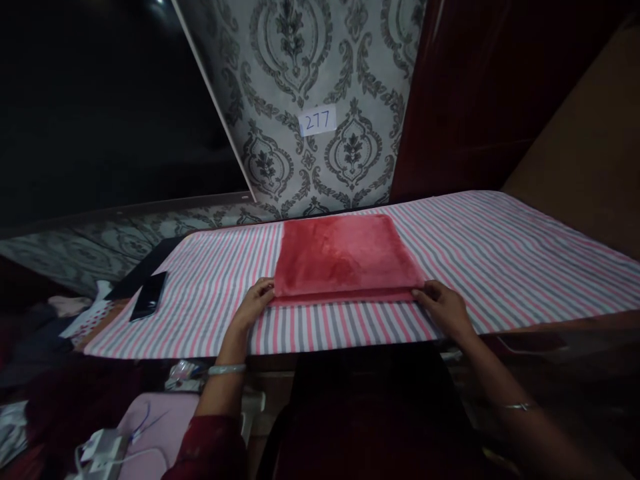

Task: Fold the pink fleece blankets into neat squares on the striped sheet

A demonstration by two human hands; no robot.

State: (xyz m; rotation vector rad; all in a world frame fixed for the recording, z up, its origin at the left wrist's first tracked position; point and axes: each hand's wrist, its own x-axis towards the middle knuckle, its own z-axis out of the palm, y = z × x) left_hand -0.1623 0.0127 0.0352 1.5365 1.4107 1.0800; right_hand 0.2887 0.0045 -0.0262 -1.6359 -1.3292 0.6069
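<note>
A folded red plush cloth [345, 257], roughly rectangular, lies flat on the striped tablecloth [310, 330]. Two layers show along its near edge, the upper one stopping a little short of the lower. At the near left corner, my left hand [257, 300] pinches the cloth between thumb and fingers. My right hand [443, 307] grips the near right corner in the same way, its fingertips at the edge of the layers. Both wrists rest low, close to the table's front edge.
A black phone [150, 296] lies at the table's left end. Behind stand a large dark screen [110, 107] and a patterned wall with a paper label [318, 121]. Below left, a white power strip [103, 453] with cables sits on a pink surface [163, 420].
</note>
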